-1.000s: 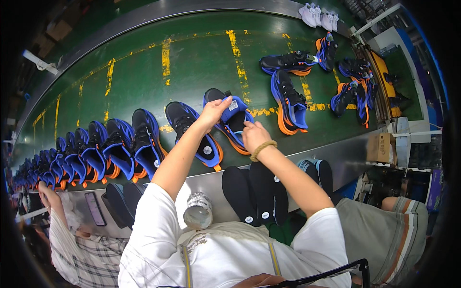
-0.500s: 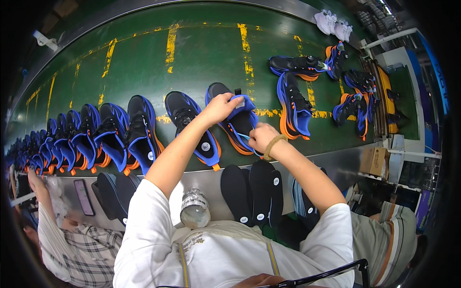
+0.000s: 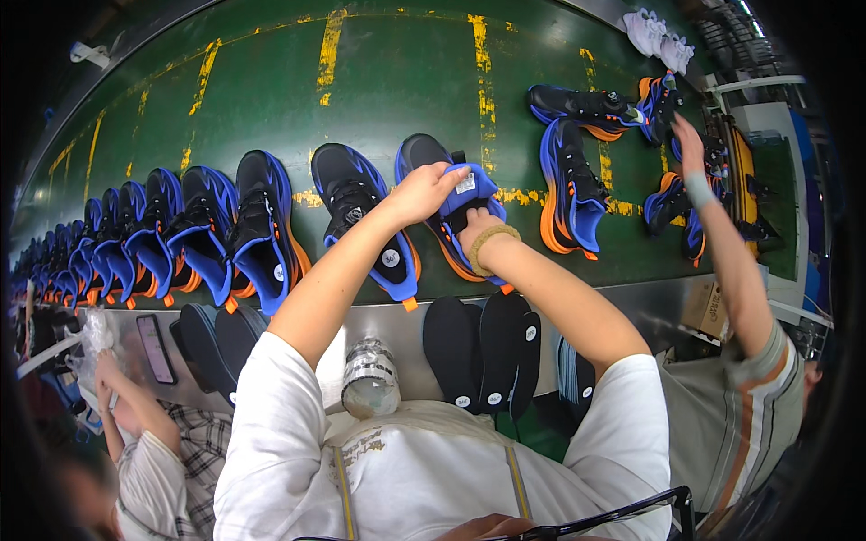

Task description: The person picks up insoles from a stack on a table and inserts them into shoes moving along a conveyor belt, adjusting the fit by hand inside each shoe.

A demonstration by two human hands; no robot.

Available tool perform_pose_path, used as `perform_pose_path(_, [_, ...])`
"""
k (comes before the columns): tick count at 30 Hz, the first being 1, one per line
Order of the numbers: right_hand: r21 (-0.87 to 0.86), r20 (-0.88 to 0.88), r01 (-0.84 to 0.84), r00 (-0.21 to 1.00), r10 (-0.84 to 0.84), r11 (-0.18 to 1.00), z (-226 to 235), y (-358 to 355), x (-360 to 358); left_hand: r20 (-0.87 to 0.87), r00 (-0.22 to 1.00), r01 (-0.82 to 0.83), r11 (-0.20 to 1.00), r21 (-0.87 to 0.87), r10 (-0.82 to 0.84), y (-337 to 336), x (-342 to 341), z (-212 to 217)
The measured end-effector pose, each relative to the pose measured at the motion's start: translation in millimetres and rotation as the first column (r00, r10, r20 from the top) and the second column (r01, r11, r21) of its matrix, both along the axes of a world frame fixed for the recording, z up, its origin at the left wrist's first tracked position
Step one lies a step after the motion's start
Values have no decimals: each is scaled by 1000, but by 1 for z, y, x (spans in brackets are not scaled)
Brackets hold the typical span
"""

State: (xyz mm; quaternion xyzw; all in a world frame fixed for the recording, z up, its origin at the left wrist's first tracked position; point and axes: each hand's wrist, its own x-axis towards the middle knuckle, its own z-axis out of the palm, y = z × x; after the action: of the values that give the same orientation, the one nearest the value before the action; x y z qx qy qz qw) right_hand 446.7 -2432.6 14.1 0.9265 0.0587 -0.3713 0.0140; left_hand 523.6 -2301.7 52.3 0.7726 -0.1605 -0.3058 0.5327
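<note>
A black sneaker (image 3: 420, 155) with blue trim and an orange sole stands on the green belt in front of me. My left hand (image 3: 424, 193) pinches its blue tongue (image 3: 483, 184), which is pulled up and shows a white label. My right hand (image 3: 480, 231), with a tan band at the wrist, reaches down into the shoe's opening; its fingertips are hidden inside. Left of it sits a matching sneaker (image 3: 346, 177) with a round white sticker on its insole. Black insoles (image 3: 451, 343) with round stickers lie on the metal ledge near my body.
More such sneakers (image 3: 209, 209) line the belt's near edge leftward. Another sneaker (image 3: 570, 180) stands right. A co-worker's hand (image 3: 689, 144) reaches over shoes at far right. A clear container (image 3: 370, 382) and a phone (image 3: 155, 348) are on the ledge (image 3: 406, 317). Another person sits left.
My right hand has gone deeper into the shoe; the light-blue edge seen by its fingers is now out of sight. A co-worker's arm has come in at right.
</note>
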Motion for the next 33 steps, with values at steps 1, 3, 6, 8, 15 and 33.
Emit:
perform_pose_path(1, [-39,-48,-1,999,-1,999,-9,0,2,4,1000,-6,1000,-14,6,1,0,-2])
perform_pose_path(3, [-90,-115,-49,993,38,995,15,13,9,-19,1000,-5,1000,-9,5,6,0,3])
perform_pose_path(6, [-193,-160,-457,888,432,868,21,13,4,-23,1000,-3,1000,-16,3,6,0,2])
perform_pose_path(8, [-239,-164,-519,855,492,821,24,17,6,-38,999,-25,997,-71,22,6,0,-3])
perform_pose_path(15, [33,-11,-593,805,593,805,44,-10,-1,673,732,-145,942,302,-103,1,-4,14])
perform_pose_path(33, [605,681,-81,569,-462,792,39,-13,-156,483,678,398,829,392,-554,10,-17,63])
